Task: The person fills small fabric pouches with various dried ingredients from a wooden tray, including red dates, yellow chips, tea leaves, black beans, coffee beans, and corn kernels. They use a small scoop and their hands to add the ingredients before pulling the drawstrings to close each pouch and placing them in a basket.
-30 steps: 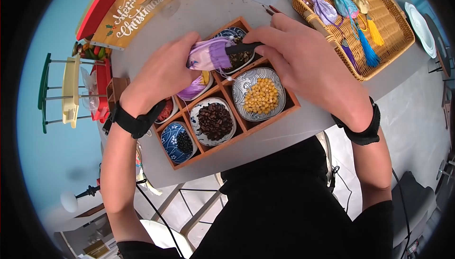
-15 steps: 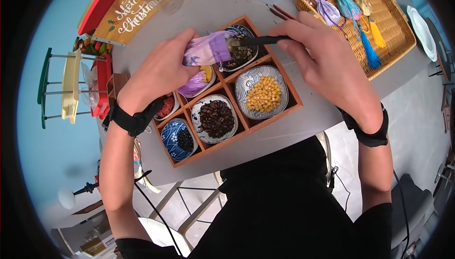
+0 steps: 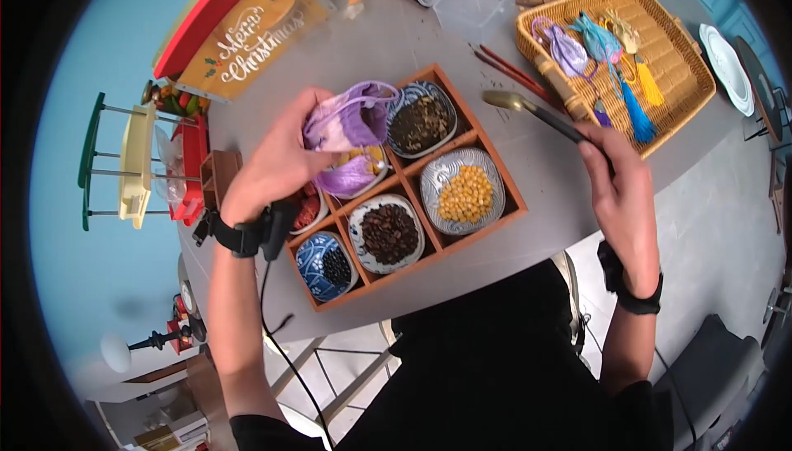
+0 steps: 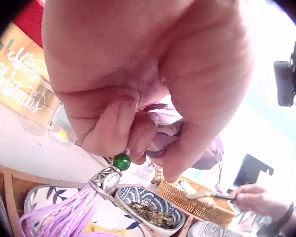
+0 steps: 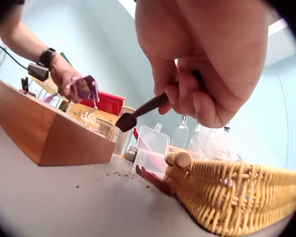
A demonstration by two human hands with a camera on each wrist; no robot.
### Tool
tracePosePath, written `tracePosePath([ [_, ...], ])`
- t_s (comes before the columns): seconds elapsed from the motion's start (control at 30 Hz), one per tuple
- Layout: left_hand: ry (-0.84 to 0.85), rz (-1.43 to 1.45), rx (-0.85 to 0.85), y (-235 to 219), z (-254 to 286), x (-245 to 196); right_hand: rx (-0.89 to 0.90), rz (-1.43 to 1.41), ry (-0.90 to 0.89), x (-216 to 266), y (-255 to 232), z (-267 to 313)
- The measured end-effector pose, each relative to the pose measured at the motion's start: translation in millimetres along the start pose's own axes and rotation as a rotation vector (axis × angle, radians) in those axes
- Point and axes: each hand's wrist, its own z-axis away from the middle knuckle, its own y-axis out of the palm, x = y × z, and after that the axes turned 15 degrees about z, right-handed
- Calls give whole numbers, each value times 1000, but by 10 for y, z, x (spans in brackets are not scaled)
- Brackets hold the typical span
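My left hand [image 3: 276, 158] grips a small purple drawstring pouch [image 3: 326, 128] over the back of a divided wooden box [image 3: 421, 259]. The pouch's mouth gapes, and its cord loops above. From it hangs a lilac tassel [image 4: 64, 215] with a green bead [image 4: 122, 161], over a bowl of yellow pieces. In my right hand [image 3: 619, 191] is the dark handle of a spoon [image 3: 503, 101], its bowl pointing left, between the wooden box and the wicker basket. Nearest the pouch on its right is a patterned bowl of dried herbs [image 3: 421, 125].
Other bowls in the box hold corn kernels [image 3: 466, 195], dark brown beans [image 3: 388, 232], small black beans [image 3: 334, 268] and red pieces. A wicker basket [image 3: 697, 101] with tasselled pouches stands at right, beside dark red sticks [image 3: 516, 72]. Clear plastic boxes [image 3: 470, 18] lie at the back.
My right hand has drawn the spoon away from the pouch's mouth, to the right and toward me. My left hand still holds the pouch, now tipped with its mouth showing more.
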Motion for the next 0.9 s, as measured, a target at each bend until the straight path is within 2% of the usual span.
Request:
tracePosePath([
  [0.07,17,129,-17,9,73,-63,-37,105,97,-99,92,102],
  [0.1,42,157,-30,28,100,-111,-49,100,91,-119,155,145],
  [0.17,65,199,-38,10,125,-120,-100,335,38,-150,269,218],
  [0.23,82,248,-45,24,141,-100,-108,359,38,-175,353,294],
  [0.3,166,280,-68,43,141,-109,-33,459,75,-234,382,319],
  [0.37,160,300,-82,52,133,-132,-37,525,58,-175,330,295],
  [0.43,114,260,-161,64,137,-168,-176,521,-8,68,215,218],
  [0.5,161,196,-207,80,147,-247,7,145,28,389,112,144],
  [0.57,178,281,-267,131,155,-376,178,-224,26,860,68,26],
  [0.6,181,295,-293,149,168,-465,239,-362,1,1069,93,-96],
  [0.67,246,346,-312,185,148,-501,346,-636,119,1339,353,-429],
  [0.7,303,393,-320,195,135,-497,342,-633,97,1440,441,-577],
  [0.77,386,333,-390,206,88,-442,371,-904,175,1613,567,-831],
  [0.83,387,339,-466,220,144,-430,316,-990,160,1649,669,-938],
  [0.87,344,354,-430,193,220,-454,256,-1084,177,1664,691,-986],
  [0.9,355,354,-453,152,286,-437,269,-1083,153,1694,677,-1010],
])
